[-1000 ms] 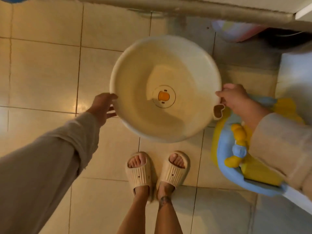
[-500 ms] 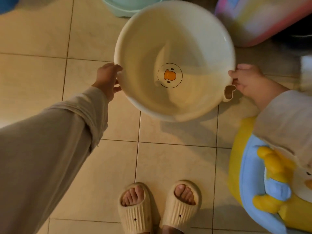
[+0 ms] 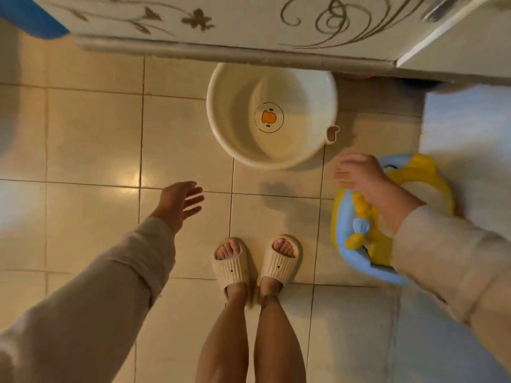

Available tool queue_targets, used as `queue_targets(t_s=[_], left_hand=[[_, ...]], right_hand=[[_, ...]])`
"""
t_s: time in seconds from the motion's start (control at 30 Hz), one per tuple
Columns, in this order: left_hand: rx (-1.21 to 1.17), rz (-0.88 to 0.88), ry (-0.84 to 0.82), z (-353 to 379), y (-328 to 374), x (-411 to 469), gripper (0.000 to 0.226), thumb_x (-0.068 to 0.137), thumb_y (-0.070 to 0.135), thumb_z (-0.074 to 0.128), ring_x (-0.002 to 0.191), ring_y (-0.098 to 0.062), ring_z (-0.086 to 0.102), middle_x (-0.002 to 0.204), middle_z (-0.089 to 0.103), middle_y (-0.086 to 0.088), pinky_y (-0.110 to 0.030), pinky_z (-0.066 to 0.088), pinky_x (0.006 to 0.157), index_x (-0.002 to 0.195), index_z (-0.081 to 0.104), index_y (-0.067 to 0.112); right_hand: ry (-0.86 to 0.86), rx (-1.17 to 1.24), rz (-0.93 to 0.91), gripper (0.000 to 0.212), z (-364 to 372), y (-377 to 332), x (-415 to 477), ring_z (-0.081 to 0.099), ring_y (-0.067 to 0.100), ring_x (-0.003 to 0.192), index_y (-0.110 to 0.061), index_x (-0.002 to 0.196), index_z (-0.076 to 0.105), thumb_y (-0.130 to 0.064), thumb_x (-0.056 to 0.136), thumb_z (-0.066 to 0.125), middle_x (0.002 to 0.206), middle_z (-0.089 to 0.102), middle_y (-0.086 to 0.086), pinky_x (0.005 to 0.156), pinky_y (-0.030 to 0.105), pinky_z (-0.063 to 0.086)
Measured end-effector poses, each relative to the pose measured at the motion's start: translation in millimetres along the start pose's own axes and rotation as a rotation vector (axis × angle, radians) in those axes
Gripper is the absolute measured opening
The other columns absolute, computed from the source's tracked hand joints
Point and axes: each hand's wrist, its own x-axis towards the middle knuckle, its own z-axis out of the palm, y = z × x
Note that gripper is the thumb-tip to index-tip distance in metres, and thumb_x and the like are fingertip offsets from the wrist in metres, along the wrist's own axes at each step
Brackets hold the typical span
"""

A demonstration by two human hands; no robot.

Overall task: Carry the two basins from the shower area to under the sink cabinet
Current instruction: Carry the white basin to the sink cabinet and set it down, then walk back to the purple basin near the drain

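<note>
Head view: I see cream basin upright on tiled floor, far rim tucked under cabinet's lower edge. Left hand empty, fingers spread, well short of basin. Right hand empty, fingers loosely spread, blurred, above duck seat.

1. Your cream basin, with a duck face printed on its bottom, sits on the tiled floor, its far rim under the edge of the cabinet.
2. Your left hand is empty, fingers spread, apart from the basin.
3. Your right hand, blurred, hovers over the blue-and-yellow seat.
4. Your slippers stand near the basin.
</note>
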Motion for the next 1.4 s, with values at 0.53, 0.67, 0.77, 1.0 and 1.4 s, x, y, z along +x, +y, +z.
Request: queue_targets(t_s=[0.53,0.67,0.77,1.0,1.4], left_hand=[[0.215,-0.319,0.002,-115.3,-54.1,-366.9,0.013,0.096,0.007,0.041,0.062,-0.021,0.05,0.074,0.057,-0.007,-0.026,0.036,0.058,0.101,0.052,0.005],[0.176,-0.177,-0.016,-126.7,-26.0,-395.9,0.012,0.094,0.006,0.044,0.063,-0.021,0.051,0.075,0.057,-0.007,-0.025,0.037,0.059,0.089,0.055,0.006],[0.099,-0.064,0.003,-139.2,-10.8,-409.3,0.013,0.095,0.006,0.043,0.064,-0.02,0.052,0.076,0.056,-0.007,-0.025,0.037,0.06,0.09,0.055,0.005],[-0.184,-0.034,0.226,-161.6,-41.4,-444.9,0.014,0.096,0.007,0.042,0.066,-0.02,0.054,0.077,0.058,-0.007,-0.026,0.041,0.062,0.102,0.055,0.005],[-0.841,-0.35,0.387,-102.0,-230.6,-504.8,0.022,0.095,0.013,0.044,0.066,-0.021,0.053,0.094,0.059,-0.012,-0.029,0.041,0.061,0.081,0.057,0.004]], right_hand=[[-0.028,-0.036,0.331,0.026,-49.5,72.6,-402.0,0.059,0.021,0.069,0.003,0.116,0.059,-0.007,0.093,0.051,0.078,0.061,0.01,0.061,0.03,0.047],[-0.05,-0.097,0.273,0.023,-55.7,52.1,-423.1,0.061,0.022,0.07,0.0,0.113,0.059,-0.007,0.094,0.049,0.082,0.062,0.012,0.061,0.03,0.048],[-0.059,-0.146,0.203,0.019,-63.8,30.2,-420.5,0.06,0.02,0.067,-0.002,0.11,0.058,-0.005,0.093,0.049,0.078,0.063,0.01,0.06,0.03,0.047],[-0.148,-0.351,0.078,0.01,-91.3,-15.3,-402.0,0.055,0.022,0.061,-0.007,0.097,0.057,-0.003,0.09,0.052,0.075,0.058,0.012,0.056,0.027,0.039],[-0.453,-1.009,-0.221,0.019,-7.9,-72.7,-398.6,0.044,0.019,0.053,-0.009,0.073,0.052,-0.002,0.09,0.044,0.068,0.051,0.011,0.049,0.023,0.034]])
